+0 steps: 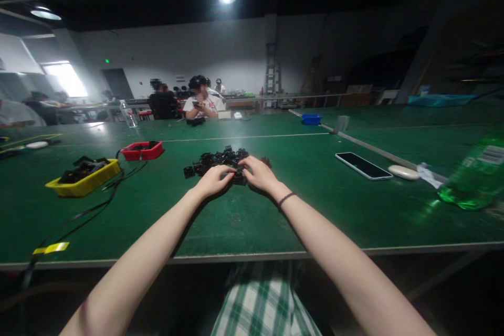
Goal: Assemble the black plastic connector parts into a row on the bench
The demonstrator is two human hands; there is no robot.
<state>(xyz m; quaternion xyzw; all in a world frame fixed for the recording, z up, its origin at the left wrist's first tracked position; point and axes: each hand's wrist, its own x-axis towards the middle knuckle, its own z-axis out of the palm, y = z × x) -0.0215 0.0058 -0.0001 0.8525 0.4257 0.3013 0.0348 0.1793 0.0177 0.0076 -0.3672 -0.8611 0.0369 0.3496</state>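
Observation:
A heap of small black plastic parts lies on the green table straight ahead of me. My left hand and my right hand rest side by side at the near edge of the heap, fingers curled down onto the parts. The fingertips of both meet over a dark piece between them. I cannot make out exactly what each hand pinches. A dark band circles my right wrist.
A yellow tray and a red tray with black items sit to the left, cables trailing off. A phone, a white oval object and a green bottle lie right. People sit at the far side.

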